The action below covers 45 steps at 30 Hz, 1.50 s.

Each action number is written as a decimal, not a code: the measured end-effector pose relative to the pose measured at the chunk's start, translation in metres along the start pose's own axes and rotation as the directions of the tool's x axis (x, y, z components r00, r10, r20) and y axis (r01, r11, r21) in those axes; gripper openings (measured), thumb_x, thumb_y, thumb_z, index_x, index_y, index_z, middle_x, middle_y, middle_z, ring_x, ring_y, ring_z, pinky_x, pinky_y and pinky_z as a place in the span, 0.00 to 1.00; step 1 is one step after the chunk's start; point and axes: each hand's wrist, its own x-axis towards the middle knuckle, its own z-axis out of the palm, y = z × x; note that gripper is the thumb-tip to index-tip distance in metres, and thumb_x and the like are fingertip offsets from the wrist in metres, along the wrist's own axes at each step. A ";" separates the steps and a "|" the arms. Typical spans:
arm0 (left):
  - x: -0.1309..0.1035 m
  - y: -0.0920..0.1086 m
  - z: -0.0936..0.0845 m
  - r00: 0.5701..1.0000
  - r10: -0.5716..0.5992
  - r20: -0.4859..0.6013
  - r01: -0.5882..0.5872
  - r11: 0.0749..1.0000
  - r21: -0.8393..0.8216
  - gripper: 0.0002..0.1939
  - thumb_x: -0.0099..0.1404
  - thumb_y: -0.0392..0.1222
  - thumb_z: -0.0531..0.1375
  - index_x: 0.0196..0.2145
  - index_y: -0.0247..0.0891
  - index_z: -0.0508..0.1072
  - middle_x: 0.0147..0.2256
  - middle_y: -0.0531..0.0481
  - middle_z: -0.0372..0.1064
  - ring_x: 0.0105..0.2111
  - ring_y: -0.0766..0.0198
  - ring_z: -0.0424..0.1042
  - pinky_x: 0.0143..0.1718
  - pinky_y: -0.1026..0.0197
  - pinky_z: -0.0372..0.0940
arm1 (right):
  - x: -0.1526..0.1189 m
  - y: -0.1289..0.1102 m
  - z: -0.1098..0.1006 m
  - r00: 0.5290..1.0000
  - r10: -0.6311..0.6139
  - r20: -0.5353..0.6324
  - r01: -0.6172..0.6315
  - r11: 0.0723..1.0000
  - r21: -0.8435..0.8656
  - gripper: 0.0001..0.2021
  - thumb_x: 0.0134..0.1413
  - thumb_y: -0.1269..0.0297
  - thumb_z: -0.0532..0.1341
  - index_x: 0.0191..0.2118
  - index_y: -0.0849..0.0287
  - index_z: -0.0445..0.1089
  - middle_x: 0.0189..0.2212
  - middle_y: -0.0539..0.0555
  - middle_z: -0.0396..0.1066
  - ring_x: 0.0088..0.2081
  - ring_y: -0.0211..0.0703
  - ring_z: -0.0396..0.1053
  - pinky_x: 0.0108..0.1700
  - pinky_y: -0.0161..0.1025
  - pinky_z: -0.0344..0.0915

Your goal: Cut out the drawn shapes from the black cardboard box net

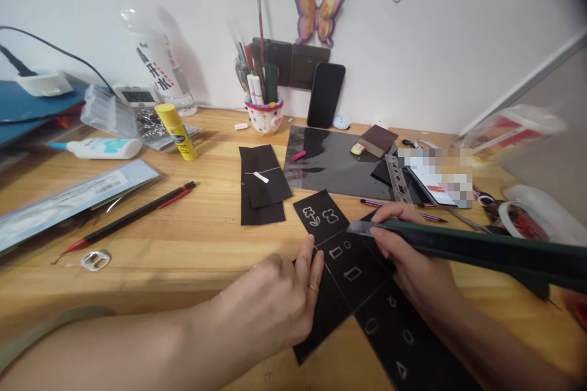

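My left hand, with a ring on one finger, rests its outstretched fingertips on a black paper cutout. Pale fold lines divide the cutout into panels. Outlined on it are two flower shapes, rectangles, circles, a star and a triangle. Over its right side, my right hand is closed round a long dark green tool with a flat pale grey tip. That tip hovers near the panel below the flowers; whether it touches the paper I cannot tell. My right forearm and the tool hide part of the cutout's right side.
Black paper pieces lie beyond the cutout, beside a dark sheet. A phone and a decorated pen cup stand by the wall. At left are a yellow glue stick, a bottle and a black-and-red tool.
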 end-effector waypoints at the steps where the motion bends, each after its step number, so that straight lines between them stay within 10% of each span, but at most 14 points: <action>1: 0.000 0.001 0.001 1.000 -0.011 -0.001 0.011 1.000 -0.001 0.25 0.59 0.30 0.48 0.55 0.25 0.59 0.51 0.30 0.61 0.21 0.66 0.65 0.17 0.63 0.53 | 0.003 0.000 -0.002 0.999 0.037 -0.014 -0.037 0.998 0.059 0.02 0.51 0.65 0.56 0.32 0.53 0.62 0.19 0.45 0.57 0.21 0.34 0.57 0.21 0.32 0.52; 7: -0.003 0.014 -0.009 0.991 -0.132 -0.020 0.129 0.984 -0.124 0.19 0.57 0.30 0.52 0.47 0.29 0.65 0.35 0.41 0.70 0.22 0.65 0.65 0.16 0.63 0.51 | 0.007 -0.021 -0.023 0.982 0.183 -0.045 -0.168 0.959 0.229 0.03 0.48 0.66 0.60 0.30 0.56 0.64 0.16 0.43 0.53 0.18 0.30 0.47 0.18 0.31 0.41; 11: 0.000 0.009 -0.022 0.987 -0.038 -0.156 -0.040 0.883 -0.469 0.07 0.64 0.35 0.50 0.30 0.37 0.67 0.22 0.55 0.63 0.19 0.66 0.61 0.17 0.62 0.53 | -0.011 -0.032 -0.027 0.976 0.218 -0.012 -0.215 0.967 0.136 0.06 0.48 0.62 0.60 0.29 0.57 0.64 0.17 0.44 0.53 0.19 0.30 0.47 0.19 0.31 0.42; 18: 0.012 -0.025 -0.003 0.990 0.029 -0.142 -0.103 0.831 -0.546 0.19 0.64 0.47 0.53 0.50 0.36 0.61 0.51 0.44 0.60 0.50 0.56 0.58 0.45 0.58 0.60 | -0.034 -0.034 -0.014 0.962 0.257 -0.092 -0.239 0.957 0.166 0.05 0.47 0.64 0.60 0.28 0.56 0.63 0.18 0.43 0.54 0.20 0.30 0.50 0.21 0.30 0.48; 27: 0.003 -0.009 -0.014 0.996 -0.040 0.086 0.068 0.934 -0.350 0.05 0.57 0.39 0.61 0.32 0.34 0.72 0.27 0.48 0.65 0.23 0.64 0.63 0.15 0.63 0.49 | -0.042 -0.033 -0.019 0.987 0.156 -0.046 -0.159 0.984 -0.077 0.02 0.51 0.63 0.57 0.30 0.53 0.62 0.23 0.44 0.58 0.25 0.33 0.57 0.25 0.31 0.53; 35: 0.008 -0.022 -0.011 0.991 0.094 -0.094 -0.130 0.827 -0.547 0.07 0.64 0.36 0.53 0.36 0.39 0.70 0.29 0.52 0.61 0.26 0.66 0.61 0.19 0.62 0.48 | -0.053 -0.031 0.002 0.991 0.043 0.123 -0.013 0.970 -0.241 0.03 0.52 0.68 0.54 0.31 0.52 0.63 0.28 0.46 0.65 0.31 0.36 0.64 0.32 0.34 0.60; 45: 0.011 -0.032 -0.004 0.993 0.121 -0.004 -0.086 0.682 -0.726 0.11 0.68 0.39 0.48 0.39 0.38 0.70 0.29 0.52 0.61 0.25 0.71 0.62 0.21 0.67 0.51 | -0.064 -0.027 0.006 0.994 -0.048 0.100 0.075 0.954 -0.291 0.06 0.44 0.72 0.54 0.26 0.53 0.63 0.19 0.45 0.66 0.21 0.36 0.65 0.24 0.33 0.61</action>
